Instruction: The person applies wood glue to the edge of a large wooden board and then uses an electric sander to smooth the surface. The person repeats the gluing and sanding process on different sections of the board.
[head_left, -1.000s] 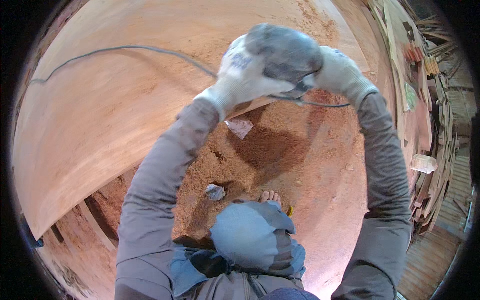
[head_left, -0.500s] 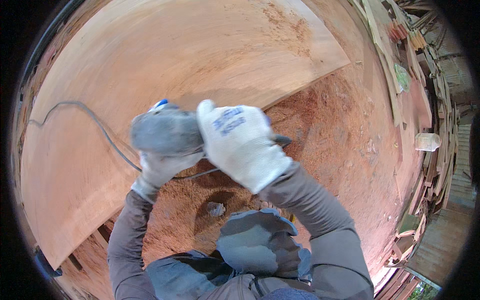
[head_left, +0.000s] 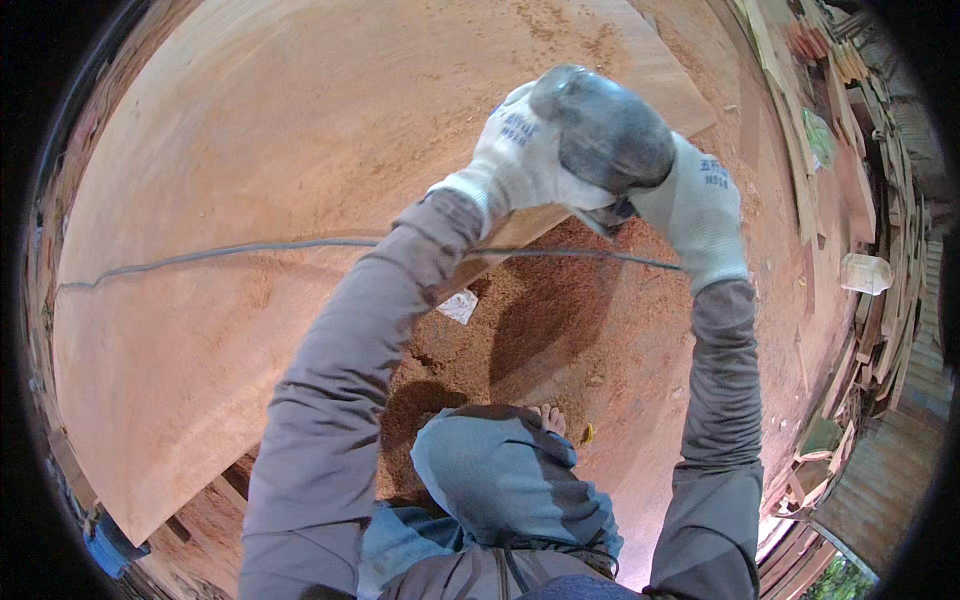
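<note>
Left of the fingers, a wide board (head_left: 260, 150) is lying beside dusty ground (head_left: 640, 340); left hand (head_left: 518, 150) and right hand (head_left: 695, 205) are clamping a dark tool (head_left: 612, 132) between them.

Watching from a distance, I make out lettering in two places, both beside the dark rounded tool (head_left: 612, 135). Left of the tool, blue print (head_left: 516, 129) stands in two short rows on the back of the white left glove (head_left: 527, 162). To the tool's right and slightly lower, the white right glove (head_left: 697, 212) bears a similar blue mark (head_left: 715, 172), its upper row wider.
</note>
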